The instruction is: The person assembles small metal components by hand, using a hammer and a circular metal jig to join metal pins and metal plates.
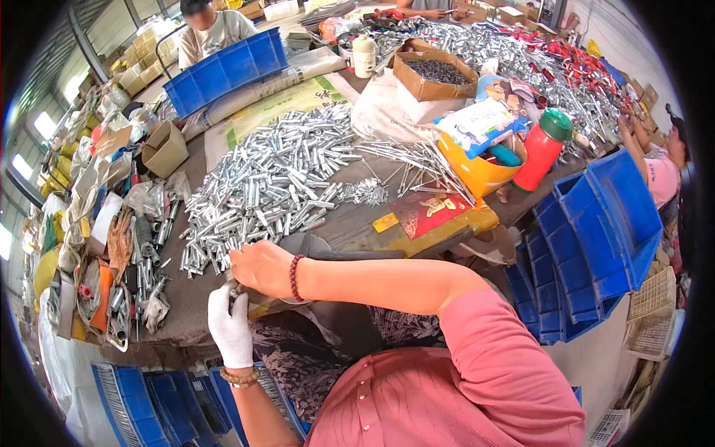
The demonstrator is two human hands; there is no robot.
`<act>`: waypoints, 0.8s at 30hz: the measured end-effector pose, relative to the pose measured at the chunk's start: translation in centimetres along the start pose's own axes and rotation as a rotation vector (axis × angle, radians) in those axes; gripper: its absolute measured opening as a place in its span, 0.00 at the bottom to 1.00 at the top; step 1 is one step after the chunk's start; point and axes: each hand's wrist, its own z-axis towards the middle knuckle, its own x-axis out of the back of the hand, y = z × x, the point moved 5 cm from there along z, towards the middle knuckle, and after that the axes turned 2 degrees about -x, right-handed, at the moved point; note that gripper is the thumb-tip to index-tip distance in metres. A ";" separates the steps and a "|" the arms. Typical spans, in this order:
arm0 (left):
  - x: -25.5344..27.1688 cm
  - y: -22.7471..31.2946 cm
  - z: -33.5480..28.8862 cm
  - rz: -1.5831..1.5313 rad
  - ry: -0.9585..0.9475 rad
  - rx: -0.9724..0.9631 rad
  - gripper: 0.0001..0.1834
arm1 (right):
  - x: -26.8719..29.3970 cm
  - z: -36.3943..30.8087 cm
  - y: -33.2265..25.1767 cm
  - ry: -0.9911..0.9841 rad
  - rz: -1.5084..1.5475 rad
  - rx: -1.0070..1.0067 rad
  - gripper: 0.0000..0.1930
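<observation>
So we're seeing clutter (103, 302) crowding the left of the bench (188, 299). Our gloved left hand (231, 325) is mostly curled, apparently gripping a small metal bit (235, 289). Our bare right hand (261, 270) is meeting it, fingers bent; we're not able to tell its grip. Tubes (272, 175) are lying heaped just beyond, so we're risking spills if we're nudging them. Rods (428, 167) are sitting near, maybe inviting mix-ups.

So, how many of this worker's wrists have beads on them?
2: the right, with dark red beads, and the left, with brown beads just behind the cuff of the white glove. Any more beads under the glove would be hidden.
</observation>
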 end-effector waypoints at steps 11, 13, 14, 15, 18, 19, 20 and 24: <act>-0.6 4.2 -0.2 0.112 -0.167 -0.217 0.18 | 9.8 -8.5 7.5 0.057 0.042 -0.408 0.07; -1.8 5.7 -0.2 0.050 -0.280 -0.242 0.17 | 10.8 -11.8 9.9 0.029 -0.045 -0.485 0.06; -2.3 6.2 -0.2 0.023 -0.294 -0.215 0.17 | 11.4 -13.0 10.7 0.017 -0.061 -0.529 0.06; -2.7 6.5 -0.1 -0.010 -0.298 -0.226 0.16 | 11.9 -14.0 11.2 0.008 -0.046 -0.524 0.05; -4.0 6.3 0.4 -0.004 -0.301 -0.277 0.14 | 12.7 -16.0 12.6 0.014 -0.018 -0.486 0.03; -4.3 6.4 0.4 0.031 -0.307 -0.323 0.13 | 13.3 -16.6 13.7 0.027 -0.071 -0.533 0.05; -4.3 6.4 0.5 0.033 -0.304 -0.317 0.13 | 13.9 -17.0 14.8 0.040 -0.123 -0.581 0.08; -4.3 6.7 0.5 0.101 -0.274 -0.282 0.10 | 14.7 -18.2 18.8 -0.061 -0.305 -0.652 0.05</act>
